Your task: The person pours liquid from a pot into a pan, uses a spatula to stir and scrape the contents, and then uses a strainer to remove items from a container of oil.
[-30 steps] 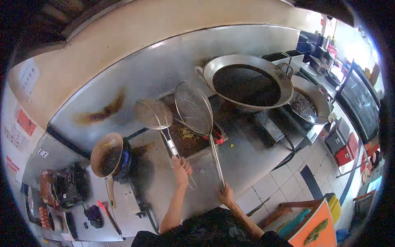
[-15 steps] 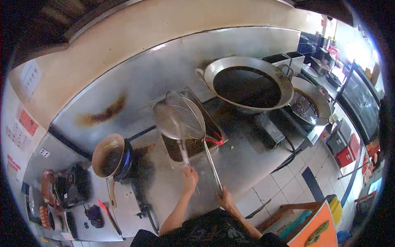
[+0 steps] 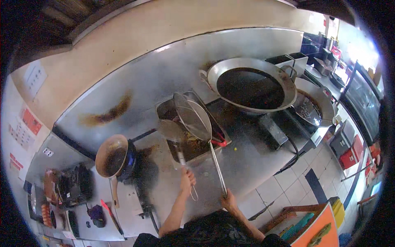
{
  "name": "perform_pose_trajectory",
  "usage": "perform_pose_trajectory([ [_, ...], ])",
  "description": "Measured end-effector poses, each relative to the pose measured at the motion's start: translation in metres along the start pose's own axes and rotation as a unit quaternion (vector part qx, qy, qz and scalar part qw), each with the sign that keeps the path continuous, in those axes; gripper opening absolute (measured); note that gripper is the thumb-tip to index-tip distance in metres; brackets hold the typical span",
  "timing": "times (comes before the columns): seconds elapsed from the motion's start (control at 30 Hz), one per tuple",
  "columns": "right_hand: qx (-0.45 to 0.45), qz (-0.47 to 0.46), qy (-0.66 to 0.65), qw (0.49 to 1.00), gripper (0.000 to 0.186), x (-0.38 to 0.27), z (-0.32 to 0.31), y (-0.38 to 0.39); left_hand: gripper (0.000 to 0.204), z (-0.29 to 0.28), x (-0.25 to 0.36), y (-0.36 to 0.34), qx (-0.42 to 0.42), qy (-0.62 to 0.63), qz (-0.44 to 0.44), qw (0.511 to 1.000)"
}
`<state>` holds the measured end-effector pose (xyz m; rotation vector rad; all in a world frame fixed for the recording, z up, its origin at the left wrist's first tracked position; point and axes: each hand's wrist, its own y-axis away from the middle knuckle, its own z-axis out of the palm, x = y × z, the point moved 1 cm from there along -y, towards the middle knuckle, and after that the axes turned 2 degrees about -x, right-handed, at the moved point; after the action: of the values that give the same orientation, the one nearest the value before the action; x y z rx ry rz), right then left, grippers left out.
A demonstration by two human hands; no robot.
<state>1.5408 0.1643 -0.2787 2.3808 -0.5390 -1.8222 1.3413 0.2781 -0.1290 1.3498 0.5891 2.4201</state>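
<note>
My left hand is closed round the handle of a skimmer, its blurred round head over the left part of a rectangular metal basin. In my right hand is the long metal handle of a large round mesh strainer, which hangs tilted over the same basin. Behind its mesh another rounded mesh edge shows; I cannot tell whether it belongs to the same strainer. Dark brown bits lie in the basin, partly hidden by the two heads. A red-handled utensil rests at the basin's right side.
Right of the basin stands a big wok of dark liquid, with a second wok beyond it. A tan pan sits on a burner at left. Nearer lies a red-handled knife. An orange board stands at lower right.
The skimmer in my left hand has dropped lower, away from the strainer, and its head is more smeared. The strainer has shifted slightly right and down in the picture. Both hands keep their holds.
</note>
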Motion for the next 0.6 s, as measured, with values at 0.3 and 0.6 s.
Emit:
perform_pose_trajectory([
  [0.3, -0.054, -0.097, 0.085, 0.990, 0.026, -0.077, -0.022, 0.009, 0.054, -0.043, -0.015, -0.019, 0.130, -0.197, 0.058, 0.970],
  [0.6, -0.376, 0.125, -0.296, 0.869, 0.038, -0.194, -0.012, -0.047, 0.030, -0.012, 0.036, 0.003, 0.216, -0.505, 0.352, 0.758],
])
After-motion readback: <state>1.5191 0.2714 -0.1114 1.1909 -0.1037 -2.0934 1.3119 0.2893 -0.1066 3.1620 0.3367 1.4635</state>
